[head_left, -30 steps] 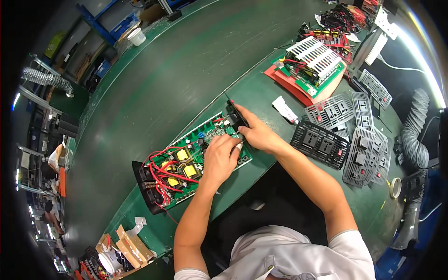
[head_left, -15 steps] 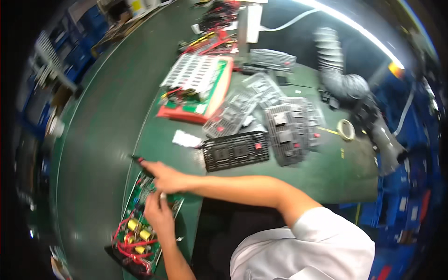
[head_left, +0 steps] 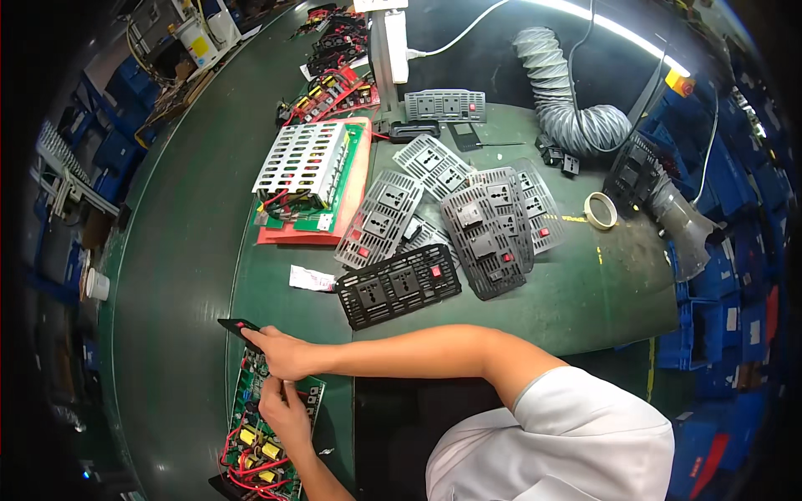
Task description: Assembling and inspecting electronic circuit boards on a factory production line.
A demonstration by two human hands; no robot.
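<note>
A circuit board [head_left: 257, 383] with yellow coils and red wires lies at the lower left, close to the bench edge. My right hand [head_left: 288, 352] reaches over its far end, fingers closed on a black panel [head_left: 236, 327] with a red switch, which stands tilted there. Lower down, my left hand [head_left: 284, 409] is over the board's middle, thumb and fingers drawn together. Whatever lies between those fingers is hidden.
Beyond my right arm lies a black slotted socket panel [head_left: 388, 311], with several grey socket panels [head_left: 380, 219] piled behind. A metal-covered circuit assembly [head_left: 302, 159] rests on red sheeting. Further right are a tape roll [head_left: 600, 210] and a grey flexible duct [head_left: 576, 113].
The whole view has shifted, so the bench things sit lower and further left, and looks sharper. Both hands stay at the board; the black panel's face shows more.
</note>
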